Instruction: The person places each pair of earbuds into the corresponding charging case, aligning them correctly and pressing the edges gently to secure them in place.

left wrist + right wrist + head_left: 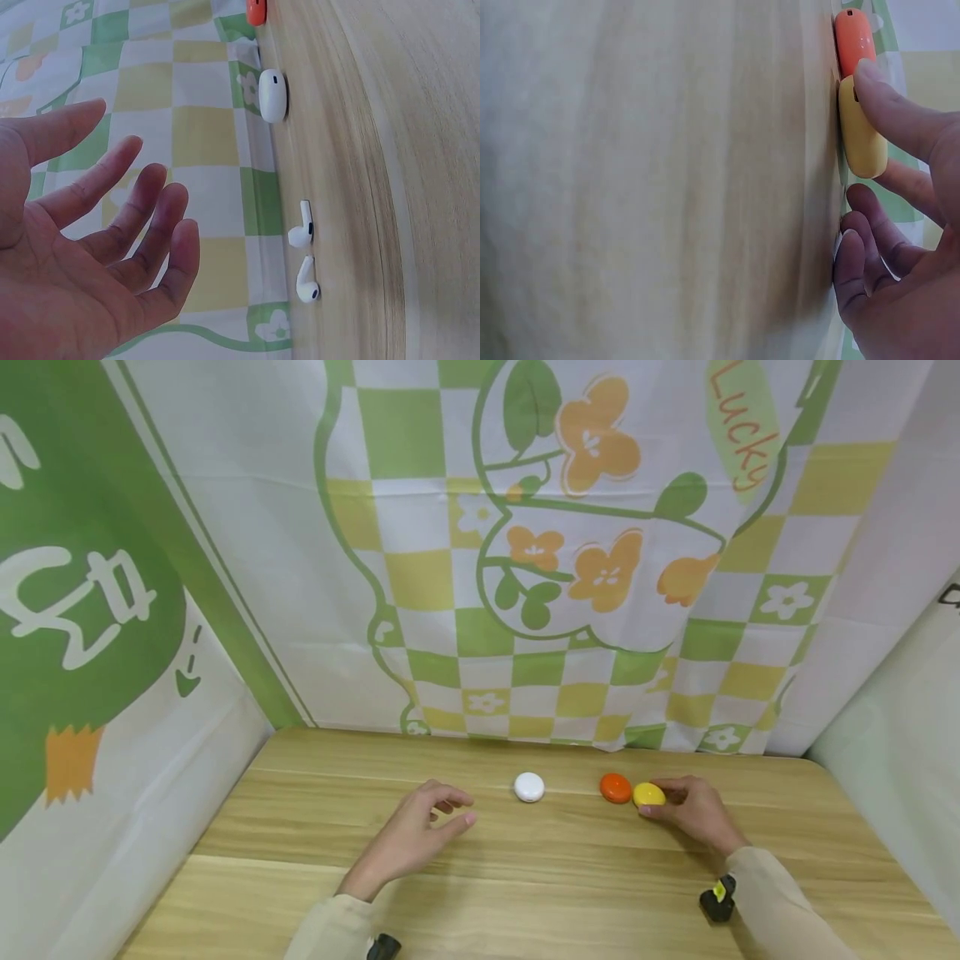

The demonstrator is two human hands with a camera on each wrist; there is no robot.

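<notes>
My right hand [699, 814] pinches a yellow earbud case [648, 795] between thumb and forefinger, low at the wooden table. In the right wrist view the thumb [900, 112] lies over its near side and the other fingers curl loosely below. Right beside it is an orange earbud case [616, 787]. Farther left a white earbud case [529, 787] lies on the table. My left hand [416, 828] hovers left of the white case, fingers relaxed and holding nothing. The left wrist view shows two white earbuds, an upper one [301, 225] and a lower one [307, 281], lying on the table.
The light wooden table [495, 893] ends at a hanging checked cloth [480, 568] at the back. A green and white panel [82, 568] stands on the left and a pale one [900, 718] on the right. Black wrist devices sit at both sleeves.
</notes>
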